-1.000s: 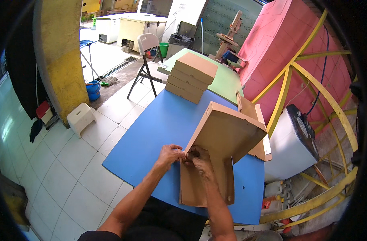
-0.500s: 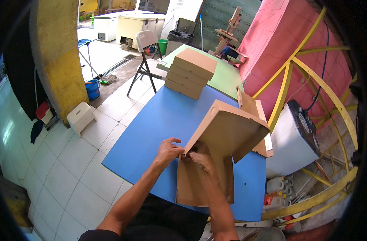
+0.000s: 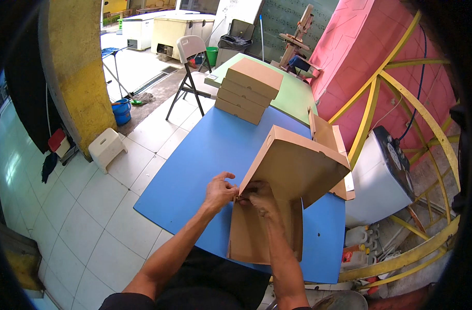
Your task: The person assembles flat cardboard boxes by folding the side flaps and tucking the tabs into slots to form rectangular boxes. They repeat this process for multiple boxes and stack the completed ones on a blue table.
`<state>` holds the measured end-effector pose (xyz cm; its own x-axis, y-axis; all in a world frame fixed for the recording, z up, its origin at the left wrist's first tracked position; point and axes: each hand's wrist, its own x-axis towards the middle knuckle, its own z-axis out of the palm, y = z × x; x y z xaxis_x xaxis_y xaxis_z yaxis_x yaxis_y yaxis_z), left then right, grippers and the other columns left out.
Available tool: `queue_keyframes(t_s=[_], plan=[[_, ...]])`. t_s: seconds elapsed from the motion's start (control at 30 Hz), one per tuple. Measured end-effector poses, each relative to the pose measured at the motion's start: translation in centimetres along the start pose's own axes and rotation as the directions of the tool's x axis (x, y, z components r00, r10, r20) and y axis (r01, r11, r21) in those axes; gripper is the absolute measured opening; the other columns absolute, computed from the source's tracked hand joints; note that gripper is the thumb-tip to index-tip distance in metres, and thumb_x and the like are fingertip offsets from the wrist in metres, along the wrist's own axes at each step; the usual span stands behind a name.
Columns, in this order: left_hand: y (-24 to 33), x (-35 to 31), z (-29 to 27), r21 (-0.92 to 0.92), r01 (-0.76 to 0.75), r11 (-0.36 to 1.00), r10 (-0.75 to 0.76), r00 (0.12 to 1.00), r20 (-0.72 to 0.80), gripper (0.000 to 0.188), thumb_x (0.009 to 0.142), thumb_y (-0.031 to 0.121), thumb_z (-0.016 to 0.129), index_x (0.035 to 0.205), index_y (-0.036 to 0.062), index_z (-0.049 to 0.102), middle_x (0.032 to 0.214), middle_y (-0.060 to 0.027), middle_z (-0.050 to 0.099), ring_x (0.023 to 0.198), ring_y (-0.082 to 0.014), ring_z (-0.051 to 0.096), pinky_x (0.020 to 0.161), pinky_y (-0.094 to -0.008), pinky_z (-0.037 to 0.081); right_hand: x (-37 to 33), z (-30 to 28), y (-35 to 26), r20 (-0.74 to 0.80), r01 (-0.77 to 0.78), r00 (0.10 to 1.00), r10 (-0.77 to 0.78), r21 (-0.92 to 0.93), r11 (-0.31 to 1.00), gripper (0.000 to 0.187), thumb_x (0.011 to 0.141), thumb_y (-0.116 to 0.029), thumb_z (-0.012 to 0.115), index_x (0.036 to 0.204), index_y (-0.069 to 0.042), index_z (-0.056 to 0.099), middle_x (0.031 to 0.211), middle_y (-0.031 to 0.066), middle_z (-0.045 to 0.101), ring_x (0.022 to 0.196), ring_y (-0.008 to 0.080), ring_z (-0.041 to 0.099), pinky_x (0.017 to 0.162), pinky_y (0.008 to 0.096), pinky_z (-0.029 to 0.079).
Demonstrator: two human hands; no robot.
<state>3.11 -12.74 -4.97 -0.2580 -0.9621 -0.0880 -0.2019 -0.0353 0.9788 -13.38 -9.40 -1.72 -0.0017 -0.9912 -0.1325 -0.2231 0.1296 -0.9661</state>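
A brown cardboard box (image 3: 246, 237) lies on the blue table (image 3: 194, 150) close to me, its lid (image 3: 298, 163) raised and leaning to the right. My left hand (image 3: 220, 192) is outside the box, pinching the left side wall where it meets the lid. Reaching inside, my right hand (image 3: 259, 197) works at that same corner with bent fingers closed on the cardboard. The exact fold between the fingertips is too small to make out.
A stack of closed cardboard boxes (image 3: 249, 90) stands toward the far end, by a green table (image 3: 292, 93). Unfolded cardboard (image 3: 329, 137) lies at the right edge, near a white washing machine (image 3: 378, 178) and yellow metal bars (image 3: 367, 119). A folding chair (image 3: 192, 49) stands beyond.
My right hand's fingers have shifted slightly within the corner, its wrist more bent. My left hand stays at the same corner. The view has moved a little.
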Motion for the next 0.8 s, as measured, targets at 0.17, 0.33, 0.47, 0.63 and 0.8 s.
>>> queue_keyframes(t_s=[0.17, 0.33, 0.47, 0.63, 0.8], plan=[[0.9, -0.5, -0.2, -0.123, -0.001, 0.992, -0.008, 0.997, -0.073, 0.048, 0.087, 0.006, 0.072, 0.131, -0.0033, 0.054, 0.078, -0.0105, 0.073, 0.072, -0.0139, 0.069, 0.066, -0.0316, 0.059, -0.3, -0.3, -0.2, -0.031, -0.082, 0.996, 0.085, 0.091, 0.992, 0.010, 0.083, 0.008, 0.066, 0.092, 0.007, 0.070, 0.085, 0.0118, 0.071, 0.073, 0.0199, 0.070, 0.062, 0.0290, 0.060], [2.3, -1.8, 0.1, 0.110, -0.090, 0.990, 0.108, 0.978, -0.179, 0.048, 0.083, 0.005, 0.069, 0.130, -0.0003, 0.057, 0.076, -0.0105, 0.073, 0.069, -0.0196, 0.071, 0.069, -0.0360, 0.059, -0.2, 0.5, -0.4, -0.048, -0.061, 0.997, 0.066, 0.097, 0.993, 0.010, 0.081, 0.009, 0.063, 0.088, 0.006, 0.070, 0.078, 0.0106, 0.068, 0.067, 0.0181, 0.067, 0.057, 0.0292, 0.056], [3.0, -2.0, 0.0, 0.329, -0.118, 0.937, 0.168, 0.977, -0.129, 0.050, 0.082, 0.005, 0.067, 0.131, 0.0024, 0.057, 0.078, -0.0133, 0.074, 0.072, -0.0266, 0.073, 0.072, -0.0391, 0.057, 0.3, 1.1, 1.1, -0.072, -0.052, 0.995, 0.069, 0.216, 0.975, 0.013, 0.078, 0.009, 0.058, 0.081, 0.005, 0.070, 0.069, 0.0099, 0.066, 0.060, 0.0164, 0.063, 0.049, 0.0297, 0.049], [3.8, -2.3, -0.6, 0.245, -0.187, 0.951, 0.167, 0.981, 0.099, 0.054, 0.085, 0.009, 0.069, 0.137, 0.0015, 0.054, 0.097, -0.0146, 0.077, 0.075, -0.0240, 0.074, 0.072, -0.0346, 0.058, -0.2, 1.7, 2.0, -0.106, 0.345, 0.869, -0.484, -0.572, 0.744, 0.015, 0.076, -0.009, 0.068, 0.084, 0.004, 0.070, 0.081, 0.0260, 0.070, 0.073, 0.0415, 0.068, 0.062, 0.0496, 0.054], [6.6, -4.1, -2.9, 0.255, -0.177, 0.950, 0.137, 0.976, 0.169, 0.082, 0.084, 0.024, 0.080, 0.151, 0.0072, 0.037, 0.135, -0.0283, 0.059, 0.115, -0.0396, 0.065, 0.086, -0.0487, 0.058, -7.2, -1.4, -1.4, -0.310, 0.274, 0.719, -0.622, -0.697, 0.663, 0.026, 0.082, -0.020, 0.068, 0.086, 0.005, 0.070, 0.082, 0.0240, 0.069, 0.080, 0.0435, 0.068, 0.075, 0.0481, 0.054]])
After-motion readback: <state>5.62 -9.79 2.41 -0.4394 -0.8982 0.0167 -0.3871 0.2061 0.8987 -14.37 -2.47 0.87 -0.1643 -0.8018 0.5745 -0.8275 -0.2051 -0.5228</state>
